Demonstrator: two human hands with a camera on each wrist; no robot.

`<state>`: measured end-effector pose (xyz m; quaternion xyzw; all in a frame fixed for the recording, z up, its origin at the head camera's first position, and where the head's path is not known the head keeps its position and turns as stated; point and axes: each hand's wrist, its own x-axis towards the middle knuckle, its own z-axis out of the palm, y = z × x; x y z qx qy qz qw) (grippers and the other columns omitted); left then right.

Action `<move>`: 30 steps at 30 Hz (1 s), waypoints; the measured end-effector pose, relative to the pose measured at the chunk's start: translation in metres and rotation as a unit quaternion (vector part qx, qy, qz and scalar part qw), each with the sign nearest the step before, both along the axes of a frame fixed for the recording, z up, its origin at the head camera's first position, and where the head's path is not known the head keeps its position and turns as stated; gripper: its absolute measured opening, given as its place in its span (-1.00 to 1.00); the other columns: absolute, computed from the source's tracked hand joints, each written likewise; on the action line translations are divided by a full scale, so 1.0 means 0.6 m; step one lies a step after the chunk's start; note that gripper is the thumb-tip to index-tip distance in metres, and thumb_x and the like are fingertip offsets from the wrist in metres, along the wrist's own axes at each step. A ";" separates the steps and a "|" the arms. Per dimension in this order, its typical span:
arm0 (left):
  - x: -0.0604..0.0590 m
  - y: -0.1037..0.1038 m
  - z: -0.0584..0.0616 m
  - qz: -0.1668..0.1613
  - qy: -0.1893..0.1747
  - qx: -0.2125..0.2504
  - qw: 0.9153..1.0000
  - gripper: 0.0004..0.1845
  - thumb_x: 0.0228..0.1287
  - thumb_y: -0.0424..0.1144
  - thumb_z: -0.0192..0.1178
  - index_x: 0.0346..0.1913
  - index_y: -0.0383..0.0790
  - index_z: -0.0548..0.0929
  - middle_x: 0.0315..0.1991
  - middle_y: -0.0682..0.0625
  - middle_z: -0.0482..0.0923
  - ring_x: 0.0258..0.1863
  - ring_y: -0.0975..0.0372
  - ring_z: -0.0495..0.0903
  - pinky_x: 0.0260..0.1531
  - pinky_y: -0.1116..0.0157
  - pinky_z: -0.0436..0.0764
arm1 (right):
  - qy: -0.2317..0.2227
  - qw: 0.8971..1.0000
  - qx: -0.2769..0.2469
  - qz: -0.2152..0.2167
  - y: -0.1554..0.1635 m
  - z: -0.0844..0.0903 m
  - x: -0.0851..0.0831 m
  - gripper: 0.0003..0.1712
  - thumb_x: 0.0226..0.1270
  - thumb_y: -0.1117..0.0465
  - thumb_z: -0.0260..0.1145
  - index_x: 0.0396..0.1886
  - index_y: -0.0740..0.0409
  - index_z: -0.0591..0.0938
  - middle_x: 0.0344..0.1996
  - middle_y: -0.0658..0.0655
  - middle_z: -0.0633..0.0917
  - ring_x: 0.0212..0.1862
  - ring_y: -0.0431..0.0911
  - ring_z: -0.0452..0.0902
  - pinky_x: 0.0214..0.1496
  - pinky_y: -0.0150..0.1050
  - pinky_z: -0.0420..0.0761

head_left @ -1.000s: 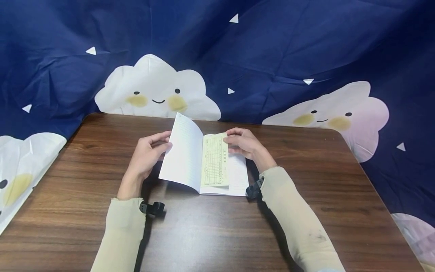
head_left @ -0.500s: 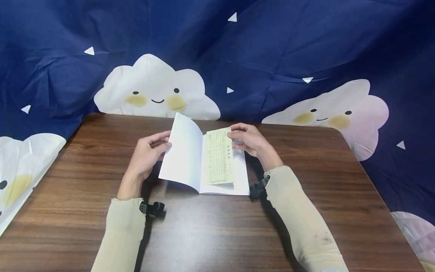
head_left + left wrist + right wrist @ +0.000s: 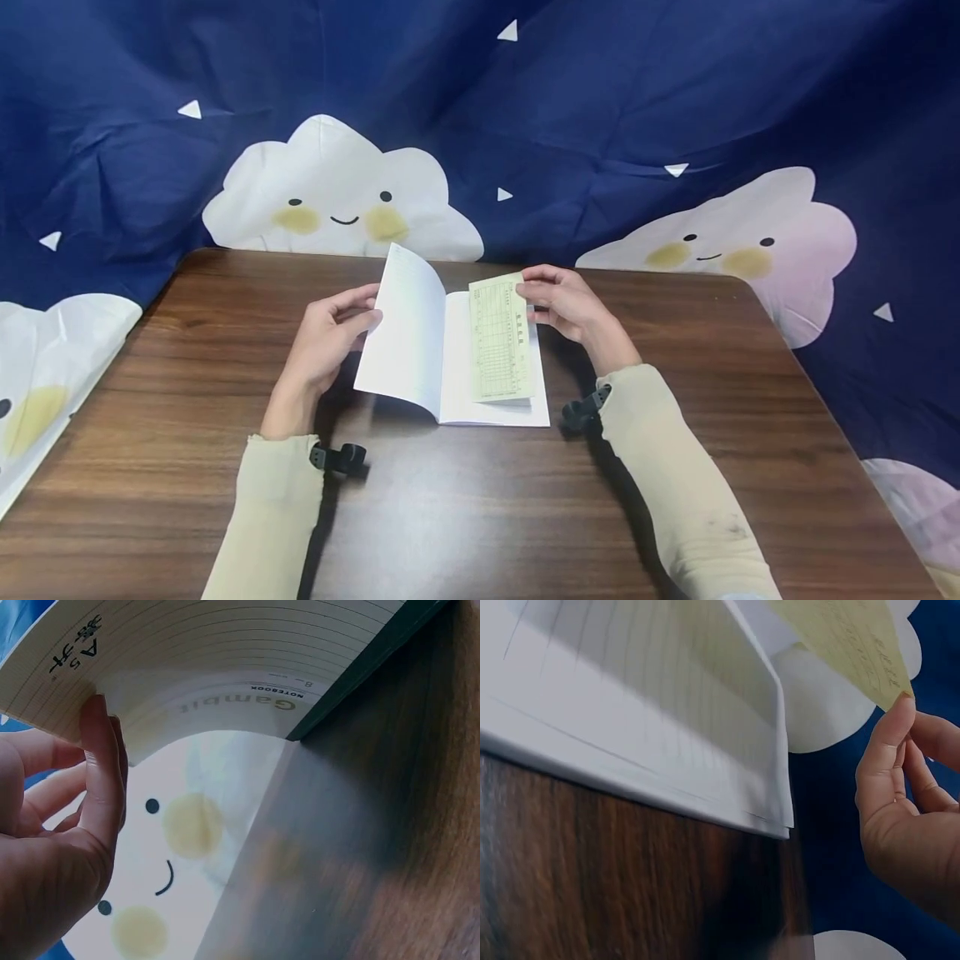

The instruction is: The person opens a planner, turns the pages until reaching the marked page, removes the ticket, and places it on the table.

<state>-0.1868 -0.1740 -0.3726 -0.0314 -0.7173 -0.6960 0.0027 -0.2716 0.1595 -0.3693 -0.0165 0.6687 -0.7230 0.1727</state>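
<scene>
An open notebook (image 3: 457,392) with lined white pages lies on the table, its left side raised and curving upward. My left hand (image 3: 326,342) pinches the outer edge of that raised side between thumb and fingers. The left wrist view shows the raised cover (image 3: 225,660) from beneath, with "Gambit" and "NOTEBOOK" print and a dark green spine. Between thumb and fingers of my right hand (image 3: 573,308) is the top right corner of a pale yellow-green printed form slip (image 3: 501,342). It overlaps the right-hand page, and in the right wrist view the slip (image 3: 855,645) is up off the paper.
The brown wood-grain table (image 3: 450,517) extends around the notebook on all sides. Behind its far edge hangs a dark blue cloth (image 3: 562,100) with smiling white clouds. A black wrist camera (image 3: 348,458) sits on the left sleeve, another camera (image 3: 581,412) on the right.
My right hand has moved right and slightly away from me, carrying the slip from beside the notebook's fold toward the right page's outer edge. My left hand keeps its hold.
</scene>
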 end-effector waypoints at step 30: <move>-0.010 0.040 0.006 -0.043 -0.025 0.114 0.992 -0.50 0.39 -0.46 0.18 0.37 -0.42 0.47 -0.03 -0.14 0.48 -0.23 0.21 0.63 -0.37 0.29 0.72 | 0.024 0.999 -0.046 -0.017 0.080 0.035 0.024 -0.79 0.47 0.44 0.21 0.03 0.24 0.49 -0.29 0.04 0.73 -0.29 -0.14 0.68 -0.26 -0.26 0.69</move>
